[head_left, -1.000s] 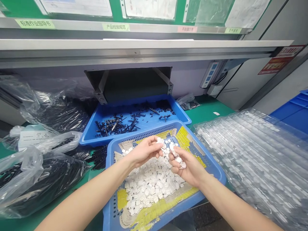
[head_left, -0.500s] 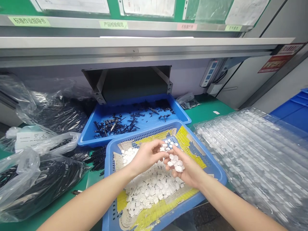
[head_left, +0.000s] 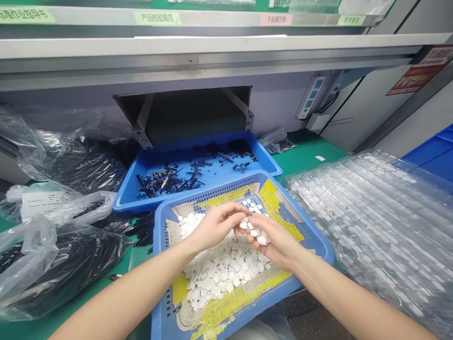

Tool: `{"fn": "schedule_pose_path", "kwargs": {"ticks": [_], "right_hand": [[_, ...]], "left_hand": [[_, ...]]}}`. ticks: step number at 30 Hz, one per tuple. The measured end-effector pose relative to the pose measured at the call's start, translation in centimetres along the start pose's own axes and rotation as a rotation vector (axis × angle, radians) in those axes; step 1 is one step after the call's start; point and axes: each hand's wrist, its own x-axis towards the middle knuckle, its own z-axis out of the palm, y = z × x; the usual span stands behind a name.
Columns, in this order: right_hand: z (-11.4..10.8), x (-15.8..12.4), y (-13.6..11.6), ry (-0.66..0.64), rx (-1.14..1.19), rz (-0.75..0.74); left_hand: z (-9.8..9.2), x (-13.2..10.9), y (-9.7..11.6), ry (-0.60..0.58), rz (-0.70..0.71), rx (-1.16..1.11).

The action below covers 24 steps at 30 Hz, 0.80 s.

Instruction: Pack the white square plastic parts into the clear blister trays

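Cupped above the basket, my right hand (head_left: pixel 278 238) holds several small white plastic pieces (head_left: pixel 255 231), rounded and flat, in its curled fingers. My left hand (head_left: pixel 219 224) meets it from the left, its thumb and fingers closed at the edge of that handful. Their tips touch the white pieces there, though the fingers partly hide what lies between them. Beneath both hands is a blue perforated basket (head_left: pixel 320 241), lined with worn cardboard and yellow tape. A large heap of the same white pieces (head_left: pixel 221 274) fills its middle, with a few more loose pieces behind the hands.
Behind the basket, a blue tray (head_left: pixel 170 156) holds black plastic parts (head_left: pixel 159 182) under a dark wall opening (head_left: pixel 198 113). Clear bags of black parts (head_left: pixel 67 259) crowd the left. Stacked clear plastic trays (head_left: pixel 375 222) lie to the right, and a power strip (head_left: pixel 311 97) is on the wall.
My hands have drawn together, and the left thumb and fingers now meet the handful in my right hand. The right fingers have curled further around the pieces. The view has tilted slightly downward.
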Motion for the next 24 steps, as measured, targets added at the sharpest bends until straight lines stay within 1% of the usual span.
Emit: {"fn": "schedule_pose_path", "kwargs": {"ticks": [3,5,6,7,10,11,13,15,18,21,23,24], "right_hand": [[-0.3,-0.1,0.0,0.000,0.058,-0.018],[-0.5,-0.3,-0.2,-0.004,0.133,-0.063],[-0.6,-0.5,-0.3,-0.018,0.174,-0.096],[-0.6,-0.6,-0.5,-0.037,0.210,-0.132],[-0.4,-1.3,-1.0,-0.111,0.240,-0.215],[-0.2,-1.4,-1.1,-0.127,0.230,-0.228],[0.1,-1.6,-1.3,-0.119,0.225,-0.230],[0.3,-1.6,-1.3,-0.064,0.247,-0.215],[0.4,-1.0,-1.3,0.064,0.288,-0.166],[0.3,-0.3,-1.2,0.214,0.308,-0.125],[0.3,0.0,-1.1,0.276,0.337,-0.124],[0.4,0.1,-1.1,0.287,0.357,-0.123]], "left_hand": [[-0.6,0.4,-0.3,0.062,-0.026,-0.043],[-0.9,0.6,-1.0,0.100,-0.052,0.047],[-0.9,0.6,-1.4,0.083,-0.059,0.135],[-0.8,0.6,-1.9,0.034,-0.058,0.245],[0.0,0.2,-3.2,-0.188,-0.032,0.606],[0.4,0.0,-3.5,-0.240,-0.047,0.707],[1.1,-0.3,-4.0,-0.290,-0.114,0.843],[1.6,-0.4,-4.2,-0.301,-0.160,0.878],[1.6,-0.3,-3.8,-0.307,-0.158,0.840],[0.6,-0.1,-2.4,-0.288,-0.171,0.802],[-0.3,0.2,-1.2,-0.225,-0.175,0.770],[-0.6,0.3,-0.6,-0.186,-0.166,0.734]]}}
